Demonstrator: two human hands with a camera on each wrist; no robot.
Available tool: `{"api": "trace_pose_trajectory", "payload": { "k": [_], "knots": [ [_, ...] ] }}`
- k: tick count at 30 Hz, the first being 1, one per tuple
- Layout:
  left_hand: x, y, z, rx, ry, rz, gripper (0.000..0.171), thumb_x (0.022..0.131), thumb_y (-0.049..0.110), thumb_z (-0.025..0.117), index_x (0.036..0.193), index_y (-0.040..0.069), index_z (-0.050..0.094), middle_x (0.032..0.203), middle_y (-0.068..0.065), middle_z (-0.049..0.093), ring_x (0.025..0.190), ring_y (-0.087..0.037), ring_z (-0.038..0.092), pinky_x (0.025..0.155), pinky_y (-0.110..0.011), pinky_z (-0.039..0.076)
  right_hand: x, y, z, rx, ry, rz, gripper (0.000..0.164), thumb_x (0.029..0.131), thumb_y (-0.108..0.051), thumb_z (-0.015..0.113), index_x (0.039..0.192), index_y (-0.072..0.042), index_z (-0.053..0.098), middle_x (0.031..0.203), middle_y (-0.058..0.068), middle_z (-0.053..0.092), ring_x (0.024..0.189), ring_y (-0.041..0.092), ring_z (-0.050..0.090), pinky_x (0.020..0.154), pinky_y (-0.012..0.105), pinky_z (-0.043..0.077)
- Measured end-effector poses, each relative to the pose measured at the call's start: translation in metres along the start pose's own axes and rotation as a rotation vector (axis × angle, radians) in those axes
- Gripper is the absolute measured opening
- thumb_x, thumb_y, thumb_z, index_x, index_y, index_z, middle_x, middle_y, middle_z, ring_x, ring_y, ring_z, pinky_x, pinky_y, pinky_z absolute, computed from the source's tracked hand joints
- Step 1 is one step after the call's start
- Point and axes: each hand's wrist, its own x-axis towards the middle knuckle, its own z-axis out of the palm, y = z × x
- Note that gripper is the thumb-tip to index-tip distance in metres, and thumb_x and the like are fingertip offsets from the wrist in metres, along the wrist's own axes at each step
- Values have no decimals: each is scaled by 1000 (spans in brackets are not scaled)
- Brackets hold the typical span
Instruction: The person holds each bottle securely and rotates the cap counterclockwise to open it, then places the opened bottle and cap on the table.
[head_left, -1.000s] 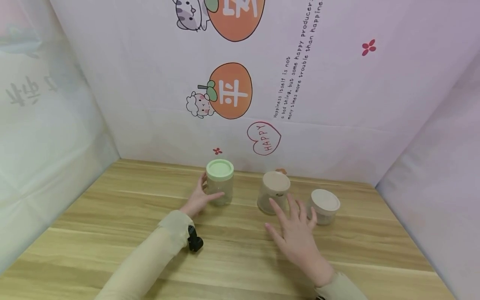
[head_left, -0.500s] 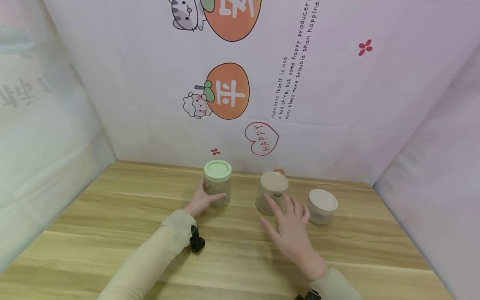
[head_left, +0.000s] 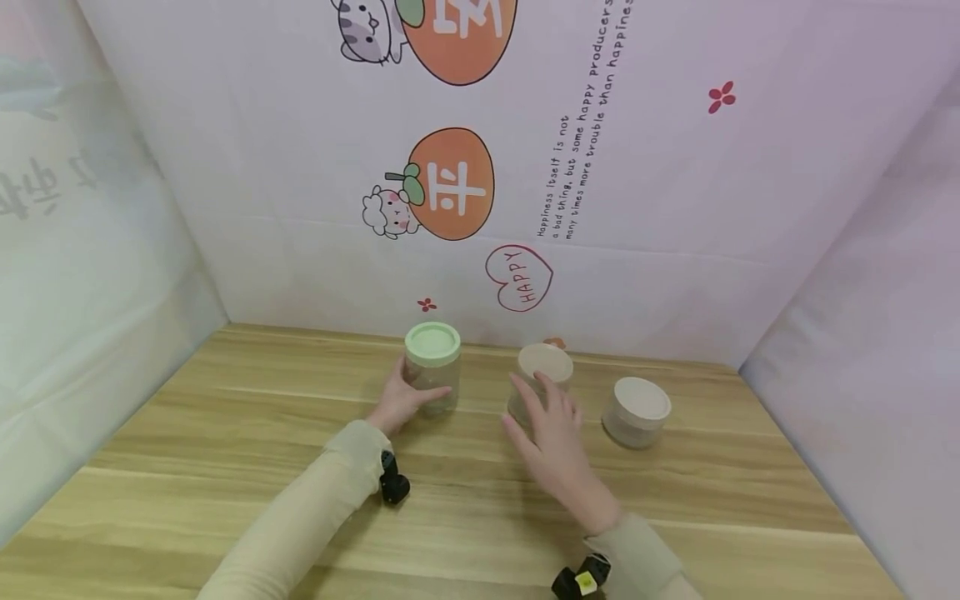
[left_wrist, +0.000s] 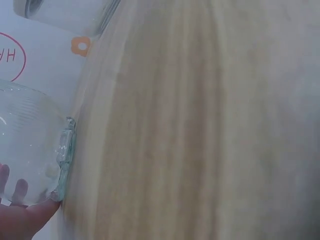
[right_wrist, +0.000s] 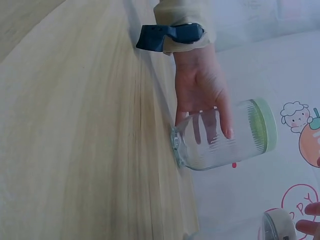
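My left hand [head_left: 400, 402] holds a clear glass jar with a pale green lid [head_left: 433, 344]. Its thumb lies across the near side and the other fingers reach behind the glass, as the right wrist view shows. That jar stands upright on the table. My right hand [head_left: 557, 450] is in front of a second clear jar with a beige lid [head_left: 546, 363], fingers spread and slightly bent, hiding part of it. Whether the fingertips touch that jar, I cannot tell. In the left wrist view, the held jar's thick glass base [left_wrist: 66, 160] meets the table.
A shorter jar with a whitish lid [head_left: 639, 410] stands to the right of my right hand. The wood-grain table [head_left: 450, 517] ends at a printed white backdrop [head_left: 637, 300] just behind the jars. White sheets hang at both sides.
My right hand has moved left, from between the two right-hand jars to in front of the beige-lidded one. The short jar is now uncovered. My left hand stays on the green-lidded jar.
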Motion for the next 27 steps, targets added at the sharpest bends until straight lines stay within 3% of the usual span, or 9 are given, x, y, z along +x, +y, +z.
{"api": "trace_pose_trajectory", "payload": {
  "k": [4,8,11,19,22,27],
  "knots": [
    [-3,0,-4,8,-10,11,99,70,16,84,148,14,23,151,-15,30,139,-36,27,113,-53,23,2,1,-1,96,-15,39,50,95,-28,52,141,-10,41,142,28,33,127,47,35,101,68,24],
    [-11,9,-6,29,-19,11,100,69,17,84,149,16,23,151,-14,31,139,-35,29,113,-52,24,6,5,-6,222,-12,77,49,96,-24,51,139,-4,41,138,28,36,126,46,36,98,66,33],
    [-17,18,-8,31,-34,27,99,70,16,83,149,15,23,151,-15,31,138,-35,31,111,-51,28,9,6,-12,289,-8,97,48,97,-23,51,139,-2,40,137,26,36,126,44,37,100,64,33],
    [-33,33,-17,55,-114,94,98,70,14,83,149,16,24,149,-15,33,136,-37,34,106,-49,37,16,7,-23,340,-27,139,50,95,-20,53,140,-4,39,133,22,39,116,38,41,94,57,37],
    [-40,36,-19,80,-129,126,97,69,14,84,147,17,27,145,-12,39,134,-35,37,105,-51,38,18,4,-29,367,-34,156,52,94,-19,55,141,-5,38,137,20,38,119,39,40,98,58,35],
    [-56,45,-16,164,-117,181,94,64,10,86,143,17,35,137,-11,46,126,-34,45,99,-52,43,20,0,-35,398,-20,104,54,91,-16,57,141,-6,37,145,18,33,122,41,38,99,59,34]
  ]
}}
